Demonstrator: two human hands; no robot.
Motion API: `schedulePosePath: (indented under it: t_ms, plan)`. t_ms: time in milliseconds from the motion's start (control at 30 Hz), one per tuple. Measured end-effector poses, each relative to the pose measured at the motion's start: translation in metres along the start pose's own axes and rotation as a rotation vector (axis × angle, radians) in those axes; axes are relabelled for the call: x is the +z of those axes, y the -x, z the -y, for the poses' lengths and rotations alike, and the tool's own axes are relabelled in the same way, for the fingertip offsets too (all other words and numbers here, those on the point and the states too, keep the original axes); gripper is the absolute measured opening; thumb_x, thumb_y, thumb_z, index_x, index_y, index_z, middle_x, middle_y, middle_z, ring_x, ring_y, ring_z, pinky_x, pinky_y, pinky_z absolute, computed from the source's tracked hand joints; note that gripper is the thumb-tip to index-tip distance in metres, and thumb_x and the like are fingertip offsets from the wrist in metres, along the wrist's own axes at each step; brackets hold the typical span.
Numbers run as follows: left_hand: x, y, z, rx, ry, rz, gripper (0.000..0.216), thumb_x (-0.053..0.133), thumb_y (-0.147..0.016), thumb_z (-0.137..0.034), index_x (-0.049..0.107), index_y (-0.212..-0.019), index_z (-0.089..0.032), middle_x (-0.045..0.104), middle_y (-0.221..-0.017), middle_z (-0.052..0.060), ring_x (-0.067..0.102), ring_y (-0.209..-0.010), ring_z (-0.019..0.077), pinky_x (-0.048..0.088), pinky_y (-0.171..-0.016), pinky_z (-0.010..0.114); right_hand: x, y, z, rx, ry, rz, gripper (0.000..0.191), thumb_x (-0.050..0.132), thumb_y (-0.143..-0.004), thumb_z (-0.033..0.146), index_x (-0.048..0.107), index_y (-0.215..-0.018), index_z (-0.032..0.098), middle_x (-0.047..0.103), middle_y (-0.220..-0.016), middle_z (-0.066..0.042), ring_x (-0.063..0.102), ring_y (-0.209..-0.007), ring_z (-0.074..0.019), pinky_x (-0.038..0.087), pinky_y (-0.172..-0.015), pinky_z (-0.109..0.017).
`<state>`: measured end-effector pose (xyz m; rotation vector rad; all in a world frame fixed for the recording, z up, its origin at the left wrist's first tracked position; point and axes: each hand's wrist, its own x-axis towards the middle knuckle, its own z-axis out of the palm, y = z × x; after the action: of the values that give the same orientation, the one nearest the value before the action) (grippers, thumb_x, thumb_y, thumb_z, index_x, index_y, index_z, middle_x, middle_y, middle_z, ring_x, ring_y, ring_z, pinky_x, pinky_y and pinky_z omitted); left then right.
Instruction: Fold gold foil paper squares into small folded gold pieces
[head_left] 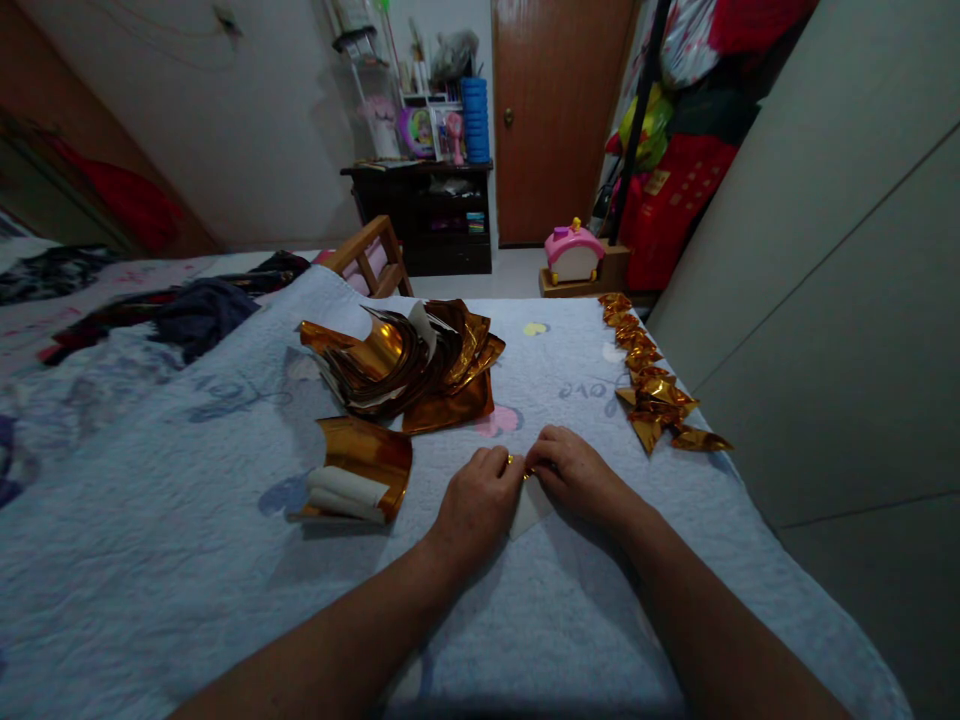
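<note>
Between my hands lies a sheet of gold foil paper (529, 508), its pale back facing up and a little gold showing at the top where my fingers meet. My left hand (484, 498) pinches its upper left edge. With bent fingertips my right hand (574, 468) grips the same top part from the right. Much of the sheet is hidden under both hands. Left of them rests a curled gold sheet (367, 460) with pale rolled paper inside. Beyond it a fanned stack of gold foil paper (405, 355) spreads over the bed.
A row of folded gold foil pieces (652, 395) runs along the right edge of the light blue bedspread (225, 590). Dark clothes (206, 315) lie at the left. Past the bed are a wooden chair (375, 255), a dark cabinet (420, 215) and a pink toy (574, 250).
</note>
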<state>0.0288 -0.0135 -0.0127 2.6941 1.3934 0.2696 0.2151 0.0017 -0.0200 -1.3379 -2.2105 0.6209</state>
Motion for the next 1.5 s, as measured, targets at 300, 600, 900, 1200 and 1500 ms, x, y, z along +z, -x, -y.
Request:
schedulePosePath:
  t_ms: [300,600,900,1200,1500]
  plan:
    - [-0.001,0.0,-0.001,-0.003,-0.003,0.028,0.019,0.056,-0.094,-0.011,0.063,-0.11,-0.019,0.064,-0.106,0.006,0.056,-0.098,0.0235,0.052,-0.083,0.035,0.001,0.0,-0.001,-0.006,-0.016,-0.005,0.02,0.056,-0.086,0.004,0.07,-0.086,0.018,0.06,-0.088,-0.005,0.056,-0.088,-0.0187,0.044,-0.081,-0.031]
    - [0.003,-0.001,-0.001,0.003,-0.039,0.025,0.017,0.052,-0.094,-0.008,0.062,-0.105,-0.017,0.063,-0.105,0.008,0.056,-0.097,0.0233,0.053,-0.084,0.036,0.004,-0.001,-0.007,-0.032,-0.015,-0.017,0.021,0.057,-0.084,0.002,0.071,-0.087,0.018,0.061,-0.088,-0.004,0.056,-0.089,-0.0188,0.043,-0.082,-0.032]
    - [0.0,0.0,-0.003,-0.034,-0.039,0.018,0.016,0.051,-0.096,-0.01,0.06,-0.106,-0.019,0.063,-0.104,0.007,0.057,-0.096,0.0242,0.052,-0.082,0.035,0.001,-0.001,-0.004,-0.029,0.007,0.003,0.02,0.056,-0.087,0.005,0.072,-0.087,0.017,0.061,-0.088,-0.005,0.056,-0.088,-0.0188,0.044,-0.082,-0.032]
    - [0.002,0.0,-0.002,-0.005,-0.053,0.015,0.023,0.053,-0.096,-0.011,0.061,-0.116,-0.017,0.064,-0.108,0.007,0.057,-0.098,0.0238,0.053,-0.083,0.036,0.0,-0.001,-0.002,-0.021,0.051,0.018,0.022,0.057,-0.09,0.007,0.076,-0.094,0.017,0.064,-0.089,-0.006,0.057,-0.09,-0.0193,0.044,-0.083,-0.032]
    - [0.0,-0.002,-0.003,0.024,-0.075,0.03,0.019,0.054,-0.093,-0.008,0.063,-0.108,-0.015,0.063,-0.105,0.008,0.056,-0.097,0.0254,0.054,-0.083,0.038,-0.021,0.005,0.013,-0.026,0.198,0.129,0.027,0.058,-0.093,0.015,0.079,-0.106,0.024,0.063,-0.091,-0.007,0.055,-0.088,-0.02,0.04,-0.079,-0.032]
